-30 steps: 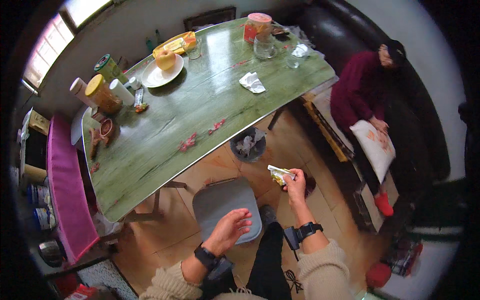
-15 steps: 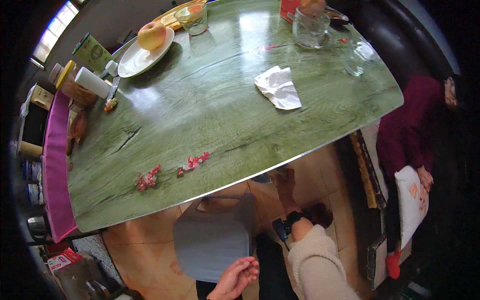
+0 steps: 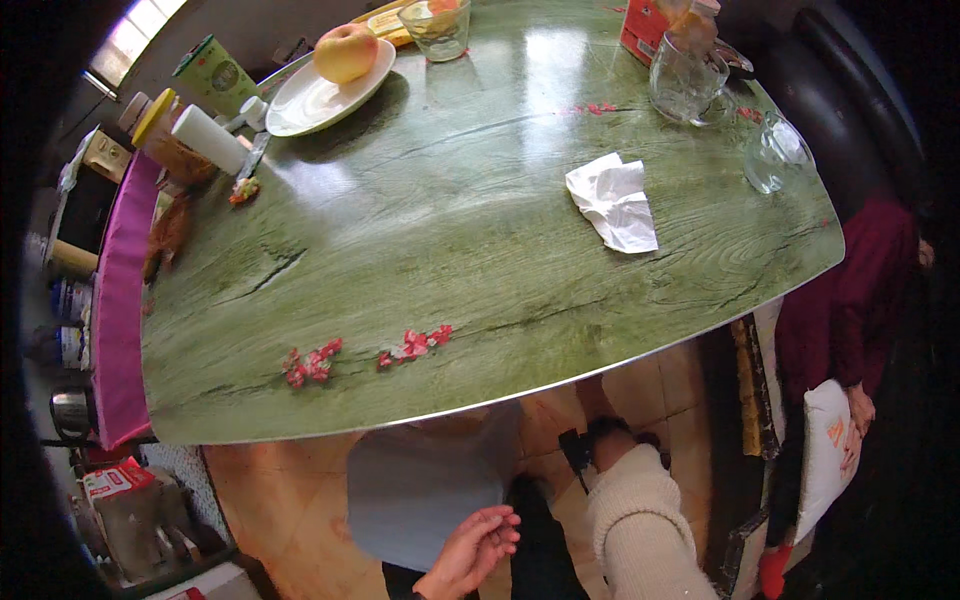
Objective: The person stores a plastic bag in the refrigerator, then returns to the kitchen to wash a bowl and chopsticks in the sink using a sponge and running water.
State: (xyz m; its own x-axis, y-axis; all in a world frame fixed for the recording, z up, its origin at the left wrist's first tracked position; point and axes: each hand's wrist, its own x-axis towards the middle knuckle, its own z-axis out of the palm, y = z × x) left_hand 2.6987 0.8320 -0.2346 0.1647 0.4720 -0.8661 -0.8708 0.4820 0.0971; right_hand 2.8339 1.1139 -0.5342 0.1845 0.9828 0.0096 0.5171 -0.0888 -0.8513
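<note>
My left hand (image 3: 474, 551) hangs low, in front of a grey plastic stool (image 3: 425, 495). Its fingers are loosely curled, and I see nothing in them. My right arm, in a beige knitted sleeve (image 3: 645, 510), reaches forward to the table's near edge, with a black strapped device (image 3: 577, 452) at the wrist. Only a little of my right hand (image 3: 594, 396) shows; the fingers are hidden beneath the green wood-patterned table (image 3: 400, 280). On the tabletop lie a crumpled white tissue (image 3: 615, 205) and printed red flowers (image 3: 415, 345).
A white plate (image 3: 290, 108) with an apple (image 3: 345, 53) and a glass bowl (image 3: 437, 32) stand at the far left. Glass cups (image 3: 685, 85) stand far right. A person in a maroon top (image 3: 850, 290) sits at the right with a white cushion (image 3: 828, 450).
The view has shifted, so the table sits lower and further right in the picture. My right hand has gone mostly out of sight under the table edge. My left hand stays about the same.
</note>
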